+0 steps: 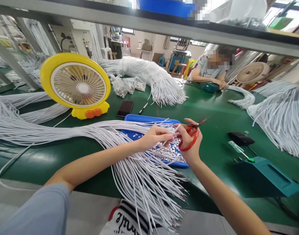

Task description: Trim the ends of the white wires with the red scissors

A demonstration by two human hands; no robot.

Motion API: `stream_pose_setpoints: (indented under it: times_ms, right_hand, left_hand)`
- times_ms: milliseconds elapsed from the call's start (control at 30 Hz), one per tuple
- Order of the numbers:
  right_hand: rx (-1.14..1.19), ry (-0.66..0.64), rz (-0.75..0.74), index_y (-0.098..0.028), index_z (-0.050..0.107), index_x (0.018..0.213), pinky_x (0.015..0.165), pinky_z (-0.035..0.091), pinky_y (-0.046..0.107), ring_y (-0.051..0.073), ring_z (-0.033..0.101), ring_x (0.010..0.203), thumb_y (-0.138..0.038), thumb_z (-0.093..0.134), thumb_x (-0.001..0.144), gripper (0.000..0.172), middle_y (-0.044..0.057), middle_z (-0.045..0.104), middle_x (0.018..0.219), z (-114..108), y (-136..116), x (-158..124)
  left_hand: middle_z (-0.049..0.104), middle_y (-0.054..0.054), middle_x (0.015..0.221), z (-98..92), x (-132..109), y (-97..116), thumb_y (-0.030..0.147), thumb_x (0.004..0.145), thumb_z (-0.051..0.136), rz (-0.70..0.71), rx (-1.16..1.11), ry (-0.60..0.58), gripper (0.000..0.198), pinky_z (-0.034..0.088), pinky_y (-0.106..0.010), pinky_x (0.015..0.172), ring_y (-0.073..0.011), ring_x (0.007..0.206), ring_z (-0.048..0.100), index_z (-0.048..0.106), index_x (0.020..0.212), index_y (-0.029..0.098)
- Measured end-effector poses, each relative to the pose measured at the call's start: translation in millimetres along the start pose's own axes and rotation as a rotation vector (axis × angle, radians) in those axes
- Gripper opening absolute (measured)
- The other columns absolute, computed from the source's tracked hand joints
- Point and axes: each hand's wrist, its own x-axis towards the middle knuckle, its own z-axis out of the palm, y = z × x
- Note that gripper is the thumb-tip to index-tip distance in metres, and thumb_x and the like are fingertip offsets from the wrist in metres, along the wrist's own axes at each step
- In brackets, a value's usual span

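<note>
My left hand (159, 135) pinches the end of a white cable over a blue tray (130, 118). Close against it, my right hand (192, 140) has red-handled scissors (188, 147) hooked in its fingers, blades pointing away to the right. The right thumb and forefinger also meet near the cable's tip; the exact contact is hard to make out. Many small shiny metal pieces (167, 150) lie in the tray. A thick bundle of white cables (139, 166) runs from the left under my left forearm and fans out over the table's front edge.
A yellow fan (83, 88) stands at left on the green table (208, 114). Behind the tray lie a phone (125, 108), a pen (143, 108) and bagged parts (125, 86). A teal tool (267, 176) sits at right. Across the table, a person (208, 70) works beside more cable bundles (284, 114).
</note>
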Motion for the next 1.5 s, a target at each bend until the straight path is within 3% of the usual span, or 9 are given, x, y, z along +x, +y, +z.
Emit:
stream_pose_setpoints:
  times_ms: [100, 267, 433, 633, 800, 933, 1100, 1333, 1500]
  right_hand:
    - [0.013, -0.007, -0.077, -0.023, 0.051, 0.101, 0.053, 0.05, 0.025, 0.009, 0.059, 0.052, -0.023, 0.07, 0.074, 0.034, -0.001, 0.072, 0.08, 0, 3, -4]
    - [0.001, -0.02, -0.044, -0.024, 0.051, 0.099, 0.053, 0.05, 0.024, 0.012, 0.067, 0.066, -0.025, 0.074, 0.071, 0.037, 0.0, 0.073, 0.084, -8, 15, -3]
    - [-0.052, -0.062, -0.027, -0.025, 0.053, 0.097, 0.057, 0.052, 0.025, 0.015, 0.07, 0.076, -0.024, 0.072, 0.072, 0.032, -0.001, 0.072, 0.08, -8, 9, 0]
    - [-0.042, -0.024, -0.012, -0.025, 0.054, 0.094, 0.063, 0.054, 0.025, 0.012, 0.069, 0.071, -0.02, 0.072, 0.07, 0.03, -0.004, 0.069, 0.074, -5, 11, -6]
    - [-0.041, 0.01, 0.028, -0.025, 0.054, 0.093, 0.057, 0.051, 0.023, 0.013, 0.069, 0.075, -0.022, 0.073, 0.07, 0.03, -0.002, 0.069, 0.077, -4, 13, -7]
    - [0.06, -0.028, 0.169, -0.024, 0.053, 0.095, 0.045, 0.041, 0.021, 0.01, 0.06, 0.058, -0.026, 0.075, 0.065, 0.037, -0.002, 0.067, 0.076, -5, 18, -3]
    - [0.106, -0.099, 0.256, -0.024, 0.053, 0.096, 0.042, 0.035, 0.021, 0.006, 0.043, 0.045, -0.026, 0.074, 0.065, 0.038, -0.008, 0.055, 0.061, -6, 23, 1]
    - [-0.038, -0.11, 0.062, -0.025, 0.054, 0.091, 0.054, 0.046, 0.023, 0.01, 0.061, 0.063, -0.025, 0.075, 0.069, 0.03, -0.004, 0.064, 0.072, -3, 18, -7]
    - [-0.086, -0.14, -0.013, -0.024, 0.054, 0.09, 0.061, 0.049, 0.026, 0.011, 0.063, 0.065, -0.023, 0.075, 0.07, 0.029, -0.004, 0.065, 0.071, -2, 18, -8]
  left_hand:
    - [0.06, -0.002, 0.057, -13.3, 12, -13, 0.042, 0.07, 0.075, 0.007, 0.049, 0.109, 0.036, 0.044, -0.02, 0.05, -0.0077, 0.048, 0.056, 0.066, 0.068, 0.007]
    - [0.064, -0.003, 0.077, -12.5, 9, -20, 0.028, 0.071, 0.073, -0.071, 0.045, 0.109, 0.023, 0.046, -0.021, 0.043, -0.0092, 0.044, 0.06, 0.067, 0.082, 0.009]
    - [0.063, -0.001, 0.071, -10.8, 8, -22, 0.02, 0.072, 0.071, -0.146, 0.101, 0.072, 0.018, 0.051, -0.021, 0.046, -0.0101, 0.046, 0.063, 0.067, 0.085, 0.008]
    - [0.065, -0.001, 0.061, -10.5, 9, -24, 0.008, 0.068, 0.07, -0.11, 0.12, 0.12, 0.007, 0.052, -0.019, 0.058, -0.0073, 0.055, 0.062, 0.067, 0.074, 0.007]
    - [0.064, 0.0, 0.062, -9.5, 8, -24, 0.013, 0.071, 0.069, -0.076, 0.157, 0.157, 0.007, 0.049, -0.018, 0.051, -0.0075, 0.05, 0.061, 0.067, 0.075, 0.009]
    - [0.064, 0.0, 0.065, -9.5, 9, -26, 0.017, 0.073, 0.067, -0.032, 0.193, 0.196, 0.008, 0.044, -0.017, 0.043, -0.0062, 0.044, 0.058, 0.066, 0.071, 0.01]
    - [0.063, 0.0, 0.061, -10.5, 10, -28, 0.014, 0.071, 0.067, -0.01, 0.251, 0.26, 0.006, 0.047, -0.018, 0.047, -0.0076, 0.047, 0.059, 0.065, 0.068, 0.01]
    - [0.06, 0.001, 0.058, -10.6, 8, -28, 0.017, 0.074, 0.065, 0.067, 0.257, 0.287, 0.009, 0.044, -0.018, 0.046, -0.0058, 0.046, 0.054, 0.066, 0.069, 0.01]
    - [0.06, 0.001, 0.058, -12.7, 8, -30, 0.02, 0.076, 0.065, 0.076, 0.279, 0.269, 0.012, 0.043, -0.018, 0.045, -0.0059, 0.045, 0.053, 0.066, 0.07, 0.01]
